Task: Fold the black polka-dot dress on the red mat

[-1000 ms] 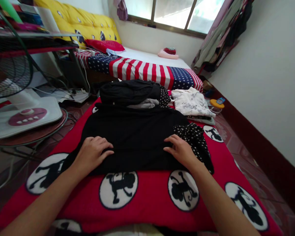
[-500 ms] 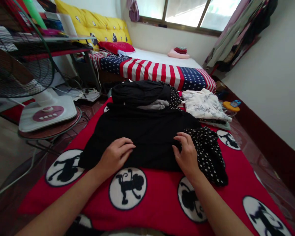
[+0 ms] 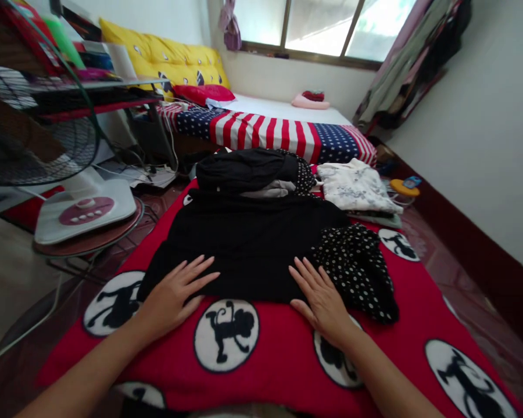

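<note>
A black garment (image 3: 248, 244) lies spread flat on a red blanket (image 3: 279, 354) printed with white circles and black monkey figures. My left hand (image 3: 174, 296) rests flat on the garment's near left edge, fingers stretched out. My right hand (image 3: 322, 299) lies flat on its near right edge, fingers apart, holding nothing. A black cloth with white dots (image 3: 355, 267) lies bunched just right of my right hand, touching the black garment.
Behind the garment sits a pile of dark folded clothes (image 3: 248, 171) and a folded white floral piece (image 3: 355, 186). A fan (image 3: 85, 209) stands on a round stool at left. A striped and starred mattress (image 3: 274, 128) lies beyond. A wall runs along the right.
Both hands slid back toward me to the garment's near edge and their curled fingers flattened out. The view shifted slightly.
</note>
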`<state>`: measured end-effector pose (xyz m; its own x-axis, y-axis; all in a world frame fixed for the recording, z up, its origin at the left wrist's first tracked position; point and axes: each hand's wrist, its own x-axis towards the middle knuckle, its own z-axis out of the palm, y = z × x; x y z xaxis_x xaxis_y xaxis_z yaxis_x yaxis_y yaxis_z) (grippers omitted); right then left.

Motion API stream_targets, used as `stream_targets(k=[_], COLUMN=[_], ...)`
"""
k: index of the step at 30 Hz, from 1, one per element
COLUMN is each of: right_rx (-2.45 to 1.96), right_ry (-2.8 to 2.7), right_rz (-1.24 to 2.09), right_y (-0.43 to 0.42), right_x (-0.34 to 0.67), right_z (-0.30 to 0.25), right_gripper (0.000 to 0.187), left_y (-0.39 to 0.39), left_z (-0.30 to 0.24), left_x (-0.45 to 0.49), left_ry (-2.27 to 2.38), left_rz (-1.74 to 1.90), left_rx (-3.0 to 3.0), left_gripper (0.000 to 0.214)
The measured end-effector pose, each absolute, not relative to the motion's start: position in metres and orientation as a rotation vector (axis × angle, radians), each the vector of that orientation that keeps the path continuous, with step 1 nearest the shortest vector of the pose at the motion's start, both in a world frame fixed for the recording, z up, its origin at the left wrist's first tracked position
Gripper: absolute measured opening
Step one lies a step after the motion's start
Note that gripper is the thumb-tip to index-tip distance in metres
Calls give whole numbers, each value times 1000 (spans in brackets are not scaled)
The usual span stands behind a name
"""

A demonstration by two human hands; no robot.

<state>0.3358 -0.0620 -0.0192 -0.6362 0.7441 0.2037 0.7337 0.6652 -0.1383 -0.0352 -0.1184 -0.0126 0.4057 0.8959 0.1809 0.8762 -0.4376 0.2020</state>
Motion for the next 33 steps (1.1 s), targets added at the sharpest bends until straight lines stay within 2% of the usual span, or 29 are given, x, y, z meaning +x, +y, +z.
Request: stream_targets(k=[2,4,6,8,11,15,20,23,29,33], right_rx=[-1192,-1222,-1328,-1442,-1585,-1804,-1866,-1875,-1788,-1883], right_ry=[-2585,-2394,-2047,-1656,-1356,-1420,-1512,-1560,-1619,-1755], right_rz=[220,428,547,483,229,203,285,384,439,228], right_y=[-68,-67,-55,-34,10,59,83,88,87,87], right_x=[341,353,372,399,443,478,488,501,527,529], right_z=[-11,-1,8,15,16,6,13,42,112,137], right_gripper=[58,38,28,25,27,41,11,5,18,23], left_y=[-120,-116,-108,-98,-82,-67,-67,-69,-70,-70], left_z=[-10,-5,0,5,5,-9,-25,-26,-24,-26], left_x=[-50,-57,-52,-35,2,44,64,64,65,65], left_ry=[1700,1806,1922,1934,1674,1417,1409,1438,1444,1428], left_rz=[358,351,438,612,788,685,522,508,529,585], left_rx=[2480,2361,2249,2211,2314,2466,2615,2633,2630,2623], left_gripper=[45,39,42,47,46,38,43,44,43,43])
